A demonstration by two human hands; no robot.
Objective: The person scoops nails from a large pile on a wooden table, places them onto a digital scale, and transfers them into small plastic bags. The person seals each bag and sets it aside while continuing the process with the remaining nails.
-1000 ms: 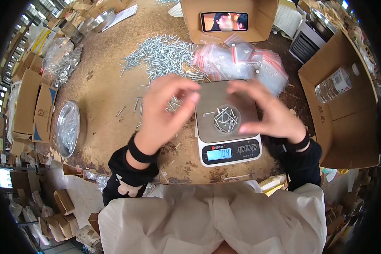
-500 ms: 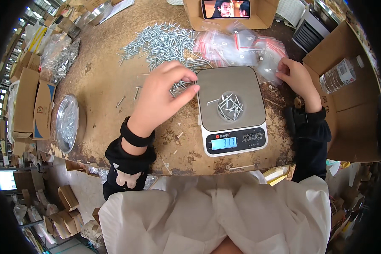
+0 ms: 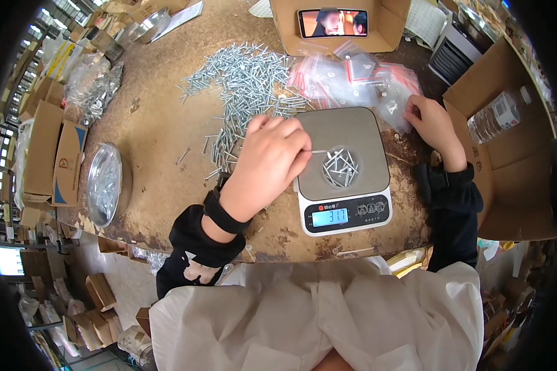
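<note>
My left hand [image 3: 269, 162] reaches over the left edge of the kitchen scale [image 3: 365, 128], thumb and fingers pinched at the end of a silver screw [image 3: 319, 151]. That screw points toward a small clear round cup [image 3: 325, 180] on the scale's grey plate. Several screws [image 3: 340, 166] lie in the cup, and the display below is lit. To the right of the scale, my right hand [image 3: 434, 128] has its fingers curled on the edge of a clear zip bag [image 3: 392, 112]; the fingertips are partly hidden.
A large heap of screws [image 3: 244, 74] spreads behind my left hand. Zip bags with red strips [image 3: 328, 80] lie behind the scale. A phone [image 3: 333, 23] leans in a cardboard box [image 3: 387, 37]. On the left stands a bowl [image 3: 105, 185]; at right, a carton holds a plastic bottle [image 3: 495, 117].
My left hand has moved right and toward me, from beside the screw heap to the screw jutting from the cup. My right hand stays at the bag. The view has shifted slightly.
</note>
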